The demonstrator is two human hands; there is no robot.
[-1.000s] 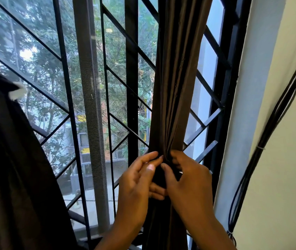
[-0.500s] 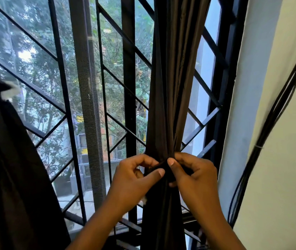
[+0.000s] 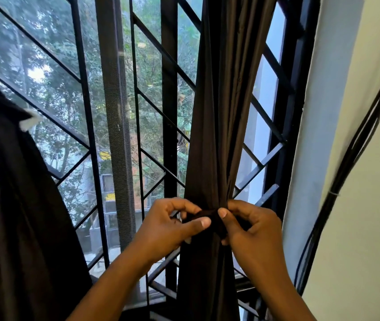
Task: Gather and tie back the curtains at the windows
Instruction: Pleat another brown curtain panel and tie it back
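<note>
Head view: I am pinching the dark tie band [image 3: 210, 220] with left hand [image 3: 172, 225] and right hand [image 3: 251, 230], fingers curling tight on it around the gathered curtain [image 3: 216, 135], hanging right of the window grille [image 3: 168, 112]. Risk: band slipping loose, folds spilling out if either pinch is easing.

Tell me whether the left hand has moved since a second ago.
Yes. The left hand has slid left off the gathered curtain, toward the window grille, now pinching the tie band.
</note>
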